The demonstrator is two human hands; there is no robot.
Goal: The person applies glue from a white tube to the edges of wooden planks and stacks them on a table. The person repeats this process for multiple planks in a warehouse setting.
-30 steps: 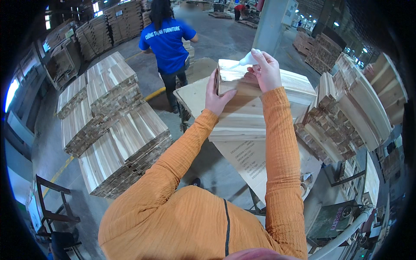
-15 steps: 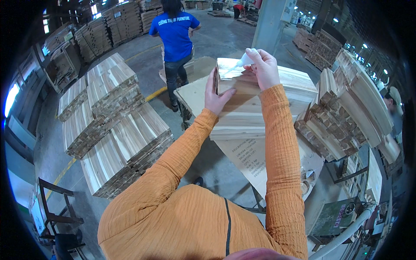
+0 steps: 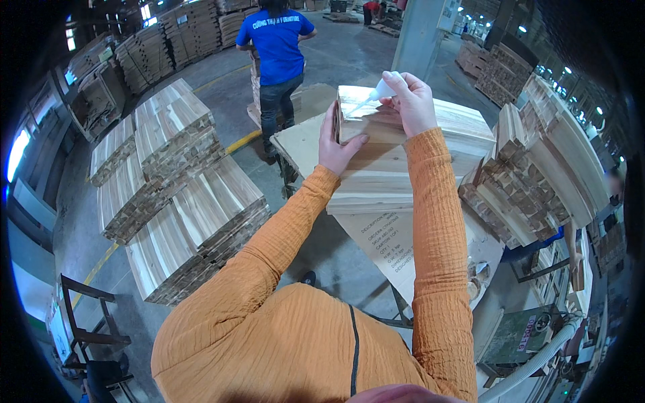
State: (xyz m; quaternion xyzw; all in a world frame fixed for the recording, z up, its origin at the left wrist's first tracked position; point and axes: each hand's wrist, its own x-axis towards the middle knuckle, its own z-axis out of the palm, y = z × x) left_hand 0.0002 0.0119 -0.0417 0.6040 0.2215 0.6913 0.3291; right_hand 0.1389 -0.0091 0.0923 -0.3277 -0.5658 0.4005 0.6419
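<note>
My right hand point(image 3: 411, 102) is closed round a small white squeeze bottle point(image 3: 388, 87), held tilted. Its thin pale nozzle points down and left, with the tip at the top of a wooden board point(image 3: 373, 131) near its left end. My left hand point(image 3: 341, 146) grips that end of the board, fingers along the end face and thumb on the near side. More pale boards point(image 3: 376, 187) lie in a pile under and beside it. Whether any liquid leaves the nozzle I cannot make out.
Cardboard with printing point(image 3: 383, 245) covers the table below the boards. Stacked boards stand at the left point(image 3: 195, 221) and right point(image 3: 517, 188). A person in a blue shirt point(image 3: 274, 47) stands beyond the table. A green machine point(image 3: 521, 336) with a pale hose point(image 3: 537, 366) is lower right.
Both hands, the bottle and the board stay almost in place. The person in blue has shifted slightly to the right. A blue sleeve now shows beside the right stack.
</note>
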